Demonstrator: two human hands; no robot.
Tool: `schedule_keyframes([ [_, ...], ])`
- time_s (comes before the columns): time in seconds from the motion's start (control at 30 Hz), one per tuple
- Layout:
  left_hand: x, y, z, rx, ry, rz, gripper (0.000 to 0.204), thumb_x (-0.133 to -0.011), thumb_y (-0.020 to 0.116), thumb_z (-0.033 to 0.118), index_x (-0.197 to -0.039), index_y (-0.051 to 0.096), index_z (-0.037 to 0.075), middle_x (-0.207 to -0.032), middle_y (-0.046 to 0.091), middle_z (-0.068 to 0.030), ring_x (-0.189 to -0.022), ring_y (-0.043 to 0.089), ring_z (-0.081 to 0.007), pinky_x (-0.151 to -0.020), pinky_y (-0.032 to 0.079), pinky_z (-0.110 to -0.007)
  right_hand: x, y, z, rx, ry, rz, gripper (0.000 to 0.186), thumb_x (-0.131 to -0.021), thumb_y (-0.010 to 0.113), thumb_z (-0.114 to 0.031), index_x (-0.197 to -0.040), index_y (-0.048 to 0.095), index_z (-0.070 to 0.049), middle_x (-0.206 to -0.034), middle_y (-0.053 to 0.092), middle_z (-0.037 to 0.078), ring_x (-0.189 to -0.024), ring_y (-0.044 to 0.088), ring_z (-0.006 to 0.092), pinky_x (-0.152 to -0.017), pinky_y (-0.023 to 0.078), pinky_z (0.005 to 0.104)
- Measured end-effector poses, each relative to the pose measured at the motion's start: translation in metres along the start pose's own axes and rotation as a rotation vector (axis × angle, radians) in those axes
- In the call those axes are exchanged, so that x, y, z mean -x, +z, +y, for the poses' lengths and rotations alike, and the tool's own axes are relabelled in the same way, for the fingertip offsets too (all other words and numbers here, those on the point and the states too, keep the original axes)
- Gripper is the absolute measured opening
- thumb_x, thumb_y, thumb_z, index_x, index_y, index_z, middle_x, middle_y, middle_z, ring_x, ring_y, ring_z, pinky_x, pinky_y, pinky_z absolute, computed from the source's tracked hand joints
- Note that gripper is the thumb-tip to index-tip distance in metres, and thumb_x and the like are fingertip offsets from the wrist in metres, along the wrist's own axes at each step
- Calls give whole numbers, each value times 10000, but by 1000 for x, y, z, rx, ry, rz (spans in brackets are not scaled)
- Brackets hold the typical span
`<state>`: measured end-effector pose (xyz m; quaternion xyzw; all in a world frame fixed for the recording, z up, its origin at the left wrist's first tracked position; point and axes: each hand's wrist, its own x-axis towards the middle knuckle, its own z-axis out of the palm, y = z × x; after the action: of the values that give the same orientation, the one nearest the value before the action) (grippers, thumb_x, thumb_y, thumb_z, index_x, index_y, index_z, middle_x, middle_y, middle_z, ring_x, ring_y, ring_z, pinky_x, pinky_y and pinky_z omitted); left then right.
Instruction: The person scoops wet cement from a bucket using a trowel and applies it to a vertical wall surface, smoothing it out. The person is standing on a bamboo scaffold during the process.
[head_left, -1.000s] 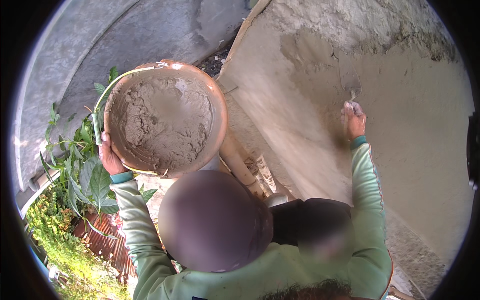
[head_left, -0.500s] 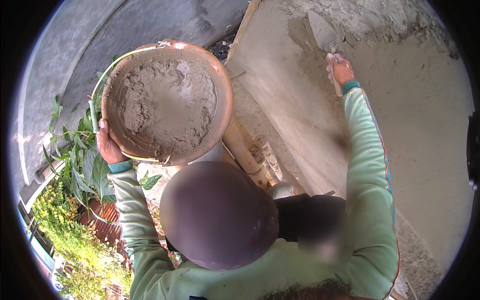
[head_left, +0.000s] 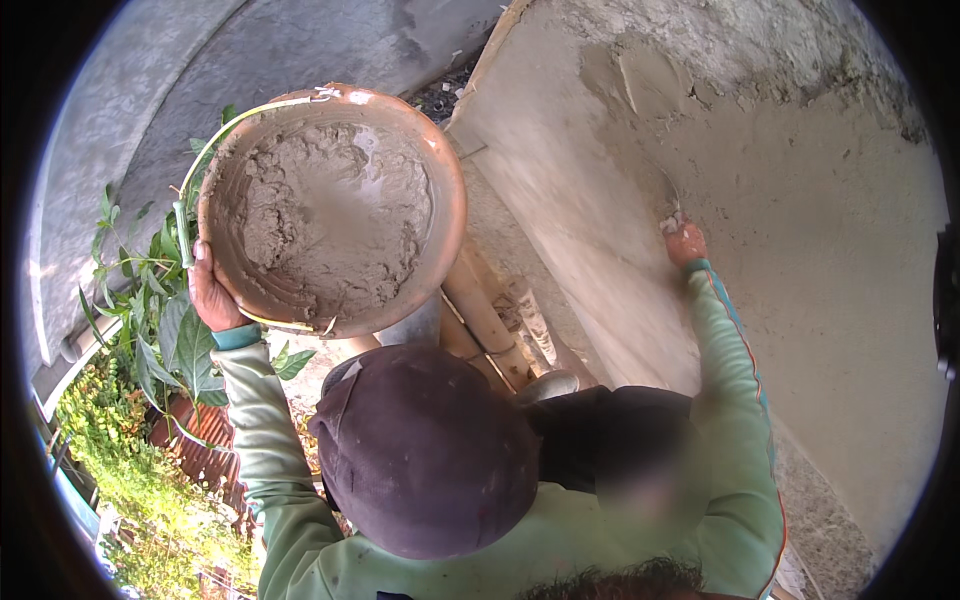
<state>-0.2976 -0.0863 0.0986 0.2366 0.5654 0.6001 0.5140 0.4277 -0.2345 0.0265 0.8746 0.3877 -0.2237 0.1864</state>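
Observation:
An orange-brown bucket (head_left: 450, 195) stands in front of me on the left, with wet grey mortar (head_left: 345, 215) inside it. My left hand (head_left: 215, 295) grips its left rim, close to the green grip of the pale wire handle (head_left: 183, 232). On the right, my right hand (head_left: 684, 243) is closed round a trowel (head_left: 672, 188) at the plastered wall (head_left: 800, 260). The trowel's blade shows only as a thin edge, so its face is hidden. Above it, a raised patch of fresh mortar (head_left: 650, 82) lies on the wall near the rough upper band.
Bamboo poles (head_left: 490, 320) lie below the bucket. Leafy plants (head_left: 170, 330) grow beside my left forearm, with a grey wall (head_left: 270, 60) behind the bucket. A rounded dark cloth form (head_left: 425, 450) fills the lower middle. The wall's corner edge (head_left: 560, 260) runs down the middle.
My right hand has drawn the trowel down the wall toward me, and its blade has turned edge-on. A mortar patch shows where the blade was. My left hand stays on the bucket.

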Motion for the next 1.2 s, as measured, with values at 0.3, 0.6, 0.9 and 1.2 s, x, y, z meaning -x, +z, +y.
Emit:
schedule_keyframes([
  [0.3, -6, 9, -5, 11, -24, -14, 319, -1000, 607, 235, -1196, 634, -15, -1122, 692, -113, -985, 666, -203, -908, 528, -344, -2, -53, -42, -575, -104, 363, 377, -907, 701, -288, -1188, 630, -47, -1082, 723, 159, -1026, 686, 341, -878, 539, 422],
  [0.6, -5, 1, -5, 51, -33, 1, 333, -997, 612, 230, -1222, 624, -15, -1150, 687, -124, -1012, 664, -217, -925, 525, -354, 96, -98, -2, -910, -155, 454, 293, -990, 637, -273, -1156, 613, -34, -909, 643, 43, -804, 609, 124, -660, 527, 303],
  [0.9, -6, -4, -4, -16, 9, -2, 325, -1007, 594, 244, -1194, 641, -18, -1137, 685, -115, -1000, 656, -202, -924, 521, -346, 56, -98, -78, -883, -287, 94, 380, -1007, 573, -382, -1169, 612, -40, -844, 637, 49, -677, 595, 137, -595, 509, 303],
  [1.2, -3, 4, 1, 34, -34, -1, 328, -1002, 601, 241, -1189, 641, -25, -1127, 697, -121, -981, 666, -210, -901, 529, -350, -51, -88, -138, -578, 5, -123, 469, -966, 575, -433, -1187, 642, -25, -926, 698, 89, -770, 670, 248, -706, 534, 409],
])
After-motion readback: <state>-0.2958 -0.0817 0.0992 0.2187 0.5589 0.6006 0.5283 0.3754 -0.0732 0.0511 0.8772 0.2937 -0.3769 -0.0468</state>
